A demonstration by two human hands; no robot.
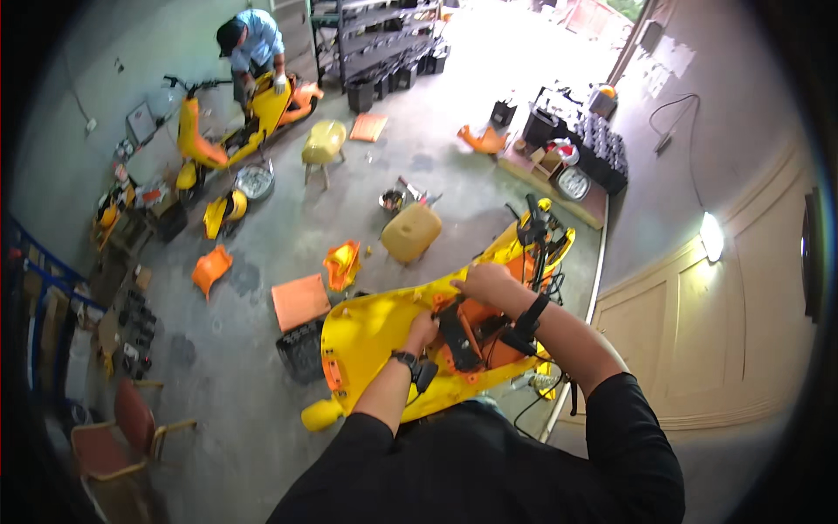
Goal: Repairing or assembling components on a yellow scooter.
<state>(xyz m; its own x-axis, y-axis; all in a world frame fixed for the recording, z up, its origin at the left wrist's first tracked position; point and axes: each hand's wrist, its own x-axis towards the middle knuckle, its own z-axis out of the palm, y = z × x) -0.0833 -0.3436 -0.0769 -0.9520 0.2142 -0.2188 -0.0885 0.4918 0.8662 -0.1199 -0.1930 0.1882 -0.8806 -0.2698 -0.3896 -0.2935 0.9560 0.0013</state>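
Observation:
A large yellow scooter body panel (375,316) lies in front of me, its hollow inner side facing up, across a partly stripped scooter. Its far edge is pinched by my right hand (485,283), fingers curled over the rim. Inside the panel, my left hand (424,330) is closed beside an orange-and-black inner part (463,336); what its fingers hold is hidden. To the right of my hands rise the scooter's black handlebars (534,225), with cables hanging near my right forearm.
Beyond the panel stands a tan stool (411,232). Orange panels (300,302) and a black crate (301,352) lie to the left. Farther back, a person in gloves (255,44) bends over another yellow scooter (209,144). A red chair (131,424) is at lower left.

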